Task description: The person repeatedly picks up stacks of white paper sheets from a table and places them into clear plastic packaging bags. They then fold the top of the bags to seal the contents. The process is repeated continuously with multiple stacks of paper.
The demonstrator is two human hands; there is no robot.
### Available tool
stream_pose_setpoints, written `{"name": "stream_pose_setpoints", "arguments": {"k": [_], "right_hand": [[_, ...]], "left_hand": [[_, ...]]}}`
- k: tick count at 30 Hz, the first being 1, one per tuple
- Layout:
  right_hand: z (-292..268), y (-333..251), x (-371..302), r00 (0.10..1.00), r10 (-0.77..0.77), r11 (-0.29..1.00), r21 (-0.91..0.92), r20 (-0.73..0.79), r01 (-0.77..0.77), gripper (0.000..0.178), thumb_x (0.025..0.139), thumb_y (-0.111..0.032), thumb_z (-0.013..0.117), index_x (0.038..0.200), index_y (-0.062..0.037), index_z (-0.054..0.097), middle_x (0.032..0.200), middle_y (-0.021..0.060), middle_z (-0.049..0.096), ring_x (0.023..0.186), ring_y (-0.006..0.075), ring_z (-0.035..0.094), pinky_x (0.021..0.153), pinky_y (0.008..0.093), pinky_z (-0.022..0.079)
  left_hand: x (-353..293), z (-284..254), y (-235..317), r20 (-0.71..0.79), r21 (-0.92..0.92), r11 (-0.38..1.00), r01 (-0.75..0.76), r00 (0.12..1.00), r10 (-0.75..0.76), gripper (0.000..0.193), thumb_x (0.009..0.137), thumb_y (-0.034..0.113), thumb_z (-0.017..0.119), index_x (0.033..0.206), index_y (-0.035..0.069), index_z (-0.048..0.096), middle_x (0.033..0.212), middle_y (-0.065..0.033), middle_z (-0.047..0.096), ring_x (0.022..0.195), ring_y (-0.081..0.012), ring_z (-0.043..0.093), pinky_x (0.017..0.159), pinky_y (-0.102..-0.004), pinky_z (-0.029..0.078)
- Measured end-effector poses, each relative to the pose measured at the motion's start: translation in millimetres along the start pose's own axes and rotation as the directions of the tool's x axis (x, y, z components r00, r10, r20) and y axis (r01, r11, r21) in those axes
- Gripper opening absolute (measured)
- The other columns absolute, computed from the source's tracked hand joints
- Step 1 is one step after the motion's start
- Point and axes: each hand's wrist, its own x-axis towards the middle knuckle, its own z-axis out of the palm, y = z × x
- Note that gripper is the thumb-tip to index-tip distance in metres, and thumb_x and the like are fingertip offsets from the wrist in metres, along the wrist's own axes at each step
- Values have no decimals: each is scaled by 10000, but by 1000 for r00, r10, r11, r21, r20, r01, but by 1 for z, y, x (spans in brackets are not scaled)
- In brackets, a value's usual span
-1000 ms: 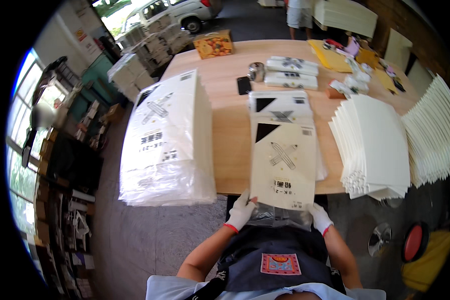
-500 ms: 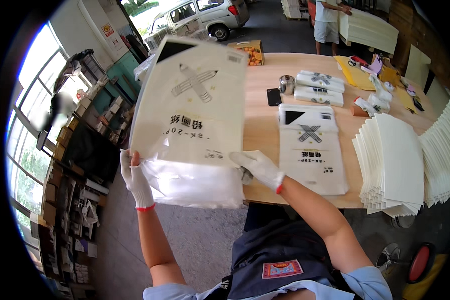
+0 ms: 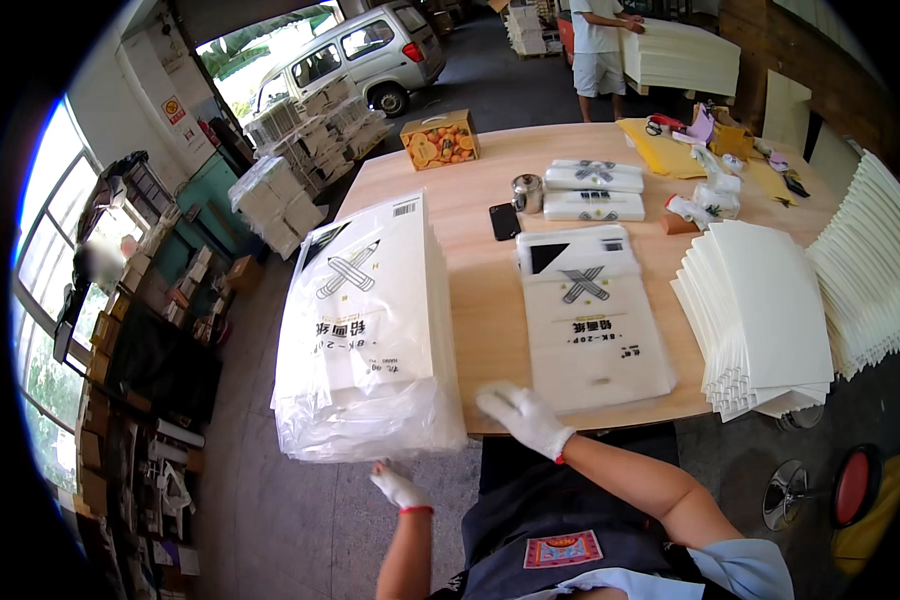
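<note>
A tall stack of filled clear plastic paper packs, printed with crossed pencils, stands at the table's left front, its loose plastic ends hanging towards me. My left hand, in a white glove with bare fingertips, is just below those ends; its fingers reach forward and hold nothing. My right hand, gloved in white with a red cuff, hovers at the table's front edge with its fingers stretched out. It lies between the stack and a flatter pile of printed plastic bags, and grips nothing.
Fanned stacks of white paper stand at the right. Behind the bags are a black phone, a metal pot and rolled plastic bags. An orange-printed box sits farther back. A stool is at right; another person handles paper beyond.
The pack both hands held tilted up now lies on top of the left stack. Both hands have let go; the left has drawn back down and right, the right has moved slightly right and nearer.
</note>
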Motion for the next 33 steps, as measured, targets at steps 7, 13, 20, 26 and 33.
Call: {"name": "stream_pose_setpoints", "arguments": {"k": [7,13,20,26,33], "right_hand": [[-10,-66,94,967,-226,947,-260,-120,189,660,918,-475,477,1391,-31,354,1418,232,370,1302,357,381,1068,389,313],[38,-53,131,924,-383,749,-592,-20,298,650,909,-437,474,1403,-34,347,1504,203,212,1376,362,232,1107,409,253],[53,-58,57,717,-627,334,-727,304,600,587,902,-413,483,1393,-106,387,1469,179,304,1364,348,272,1120,500,208],[39,60,-52,819,-169,555,-633,548,539,410,811,-404,581,1126,-143,601,1247,105,502,1164,300,456,1003,436,344],[-25,81,-103,933,-204,630,-690,297,357,404,878,-406,524,1140,-108,603,1202,132,557,1128,310,497,967,409,381]], "left_hand": [[44,11,109,88,-30,647,-762,643,761,484,1009,368,305,1300,3,431,1322,-167,431,1164,-249,484,980,-353,401],[92,30,162,500,65,681,-729,615,610,336,948,209,513,1183,-26,556,1191,-116,550,1105,-207,526,978,-321,395],[38,31,213,449,62,413,-909,395,801,303,913,114,516,1201,21,519,1193,-152,550,1139,-270,512,1014,-356,352],[-102,61,284,632,-755,641,-137,105,768,408,905,265,531,1278,125,444,1166,-120,596,1079,-264,555,942,-432,409],[-215,111,383,328,-65,479,875,-435,838,243,931,196,528,1022,17,666,683,-68,595,473,-176,538,408,-293,393]]}}
